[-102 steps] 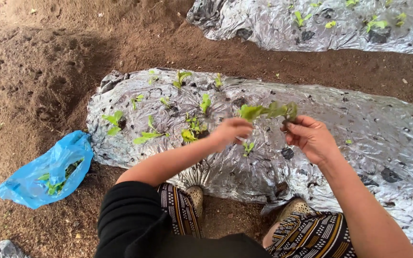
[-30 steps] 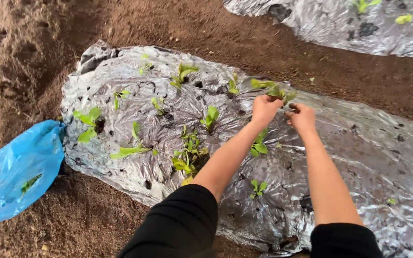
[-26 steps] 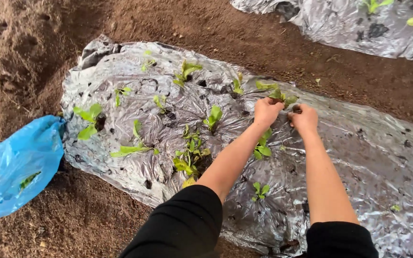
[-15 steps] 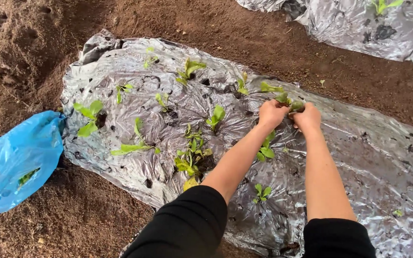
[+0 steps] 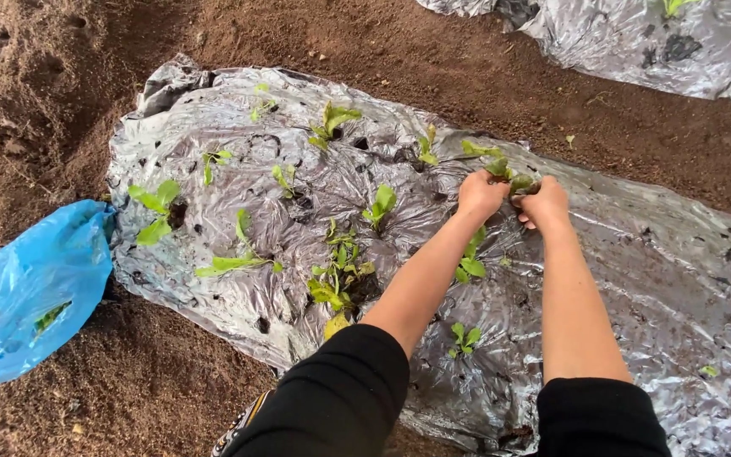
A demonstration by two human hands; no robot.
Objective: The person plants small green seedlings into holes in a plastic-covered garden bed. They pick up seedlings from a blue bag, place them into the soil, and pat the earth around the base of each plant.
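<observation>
The seedling [image 5: 501, 169] sits between the two hands at the far edge of the silver sheet [image 5: 653, 279], its green leaves sticking up above the knuckles while its base is hidden under the fingers. The left hand [image 5: 480, 193] and right hand [image 5: 543, 201] are both curled tight around that base, knuckles up, pressing down at the sheet; whether they pinch the stem itself or the soil round it cannot be told. It looks a light, limp, easily bruised thing (thin stem, soft leaves), so I judge it best taken low at the stem or root, never by the leaves. Around it, about ten more seedlings stand in holes in the sheet, the nearest [image 5: 469, 262] just under the left forearm, another [image 5: 462, 336] closer to the body, and a thick clump [image 5: 336, 275] to the left. One blue bag [image 5: 27, 296] lies on the brown soil [image 5: 171, 389] left of the sheet, with some green showing through it. A second sheet [image 5: 636, 42] runs along the top, well apart, carrying two visible plants.
</observation>
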